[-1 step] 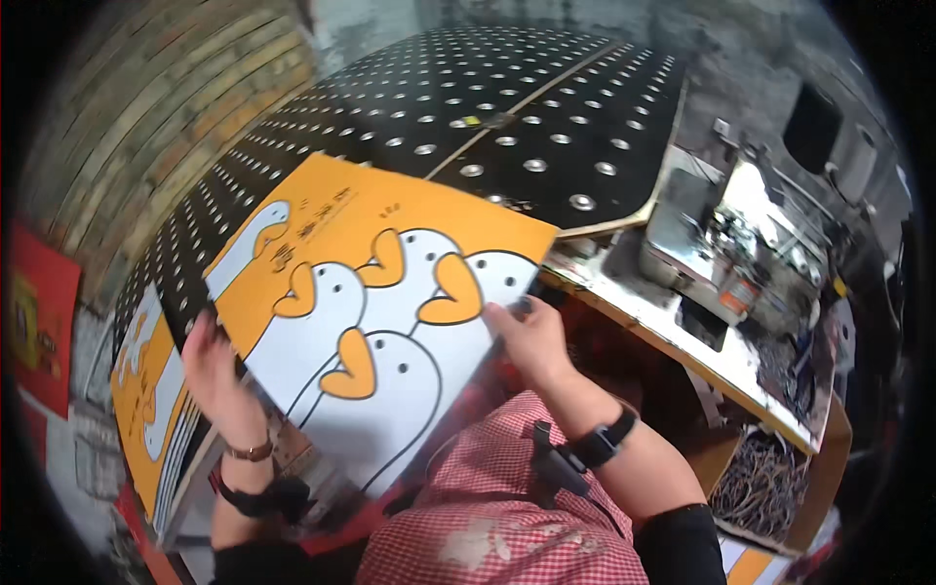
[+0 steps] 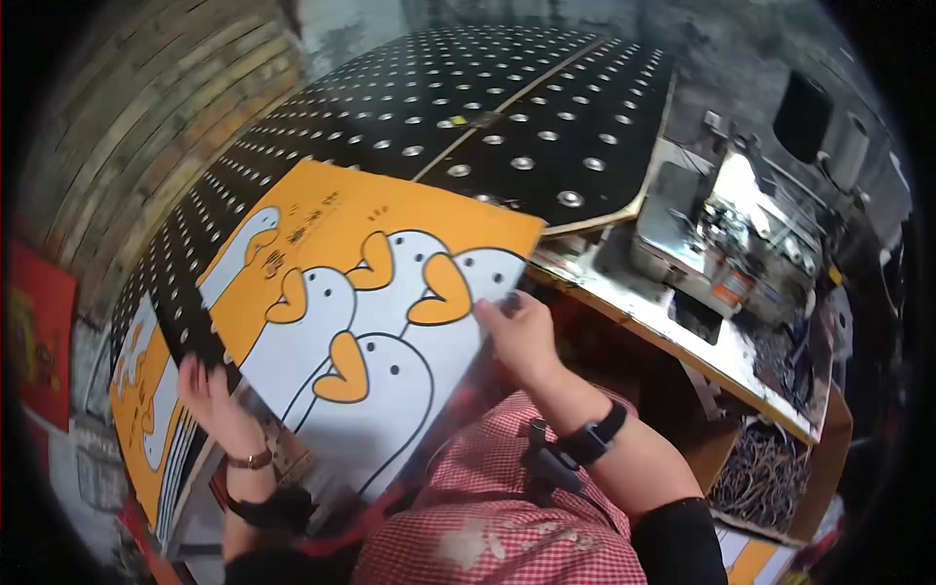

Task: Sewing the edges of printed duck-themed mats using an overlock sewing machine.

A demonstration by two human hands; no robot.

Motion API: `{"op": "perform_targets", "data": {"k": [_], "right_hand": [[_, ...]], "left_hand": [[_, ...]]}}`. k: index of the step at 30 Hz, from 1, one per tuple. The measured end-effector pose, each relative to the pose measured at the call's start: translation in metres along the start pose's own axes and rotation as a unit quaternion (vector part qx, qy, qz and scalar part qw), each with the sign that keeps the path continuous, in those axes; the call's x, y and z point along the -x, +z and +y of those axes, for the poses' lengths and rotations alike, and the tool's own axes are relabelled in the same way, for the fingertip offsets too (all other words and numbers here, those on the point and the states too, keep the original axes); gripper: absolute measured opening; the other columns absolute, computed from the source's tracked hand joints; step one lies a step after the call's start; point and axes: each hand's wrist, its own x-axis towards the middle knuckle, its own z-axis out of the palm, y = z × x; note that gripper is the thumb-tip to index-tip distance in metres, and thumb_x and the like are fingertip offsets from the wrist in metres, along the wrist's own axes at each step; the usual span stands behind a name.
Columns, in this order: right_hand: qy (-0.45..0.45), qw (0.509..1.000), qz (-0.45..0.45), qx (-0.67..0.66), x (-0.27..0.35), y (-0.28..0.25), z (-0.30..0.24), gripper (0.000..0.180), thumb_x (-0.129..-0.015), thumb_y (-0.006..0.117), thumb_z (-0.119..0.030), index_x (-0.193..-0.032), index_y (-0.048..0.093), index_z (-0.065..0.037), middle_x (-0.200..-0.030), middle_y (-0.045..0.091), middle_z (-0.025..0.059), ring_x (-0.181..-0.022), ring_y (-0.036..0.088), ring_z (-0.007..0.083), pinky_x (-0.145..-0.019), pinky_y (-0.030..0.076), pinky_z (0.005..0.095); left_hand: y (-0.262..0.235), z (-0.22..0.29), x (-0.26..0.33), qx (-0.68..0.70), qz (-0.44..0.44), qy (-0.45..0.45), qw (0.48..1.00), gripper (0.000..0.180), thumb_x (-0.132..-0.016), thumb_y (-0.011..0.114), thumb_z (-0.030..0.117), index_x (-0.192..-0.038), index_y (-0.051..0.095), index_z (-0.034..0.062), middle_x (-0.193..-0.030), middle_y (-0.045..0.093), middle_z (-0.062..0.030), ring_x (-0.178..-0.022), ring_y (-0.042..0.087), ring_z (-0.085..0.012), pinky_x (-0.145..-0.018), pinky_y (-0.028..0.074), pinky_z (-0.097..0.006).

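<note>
A large flat printed sheet, orange with white cartoon birds, lies tilted in front of me, its far part over the black table. My right hand pinches its right edge between thumb and fingers. Beside the sheet's lower left edge is my left hand, fingers stretched and apart, holding nothing. Left of that hand stands a stack of similar orange and white sheets, several edges showing.
The black table is dotted with metal studs. At the right a sewing machine stands on a worn worktop. Below it, a cardboard box holds tangled dark strips. A red panel is at far left, near a brick wall.
My left hand has dropped slightly along the sheet's left edge, with its fingers a little more spread. The whole view has shifted slightly. My right hand keeps its pinch.
</note>
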Motion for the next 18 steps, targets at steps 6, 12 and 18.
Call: {"op": "perform_targets", "data": {"k": [6, 12, 18], "right_hand": [[-0.102, 0.970, 0.207, -0.080, 0.002, -0.052, -0.004, 0.019, -0.083, 0.055, -0.012, -0.091, 0.057, 0.006, -0.074, 0.058, 0.0020, -0.067, 0.049, 0.0055, -0.060, 0.041, 0.0203], [-0.087, 0.936, 0.278, -0.197, 0.031, -0.122, 0.037, 0.015, -0.086, 0.052, -0.011, -0.088, 0.057, 0.004, -0.075, 0.057, 0.0019, -0.066, 0.048, 0.0054, -0.059, 0.041, 0.0210], [-0.029, 0.909, 0.252, -0.331, 0.025, -0.154, 0.017, 0.016, -0.086, 0.051, -0.012, -0.089, 0.055, 0.004, -0.080, 0.057, 0.0064, -0.068, 0.052, 0.0087, -0.061, 0.043, 0.0224]], "left_hand": [[-0.011, -0.048, 0.024, 0.298, -0.168, -0.462, 0.818, 0.027, -0.089, 0.047, 0.018, -0.110, 0.046, 0.0010, -0.110, 0.054, -0.0076, -0.095, 0.056, -0.0199, -0.077, 0.048, -0.028], [0.065, -0.065, 0.032, 0.239, -0.237, -0.344, 0.877, 0.021, -0.087, 0.045, 0.003, -0.108, 0.045, -0.0019, -0.105, 0.056, -0.0116, -0.094, 0.057, -0.0191, -0.079, 0.048, -0.028], [0.097, -0.033, 0.045, 0.194, -0.227, -0.313, 0.902, 0.019, -0.085, 0.049, 0.003, -0.102, 0.046, -0.0045, -0.096, 0.056, -0.0115, -0.084, 0.059, -0.0168, -0.072, 0.050, -0.026]]}}
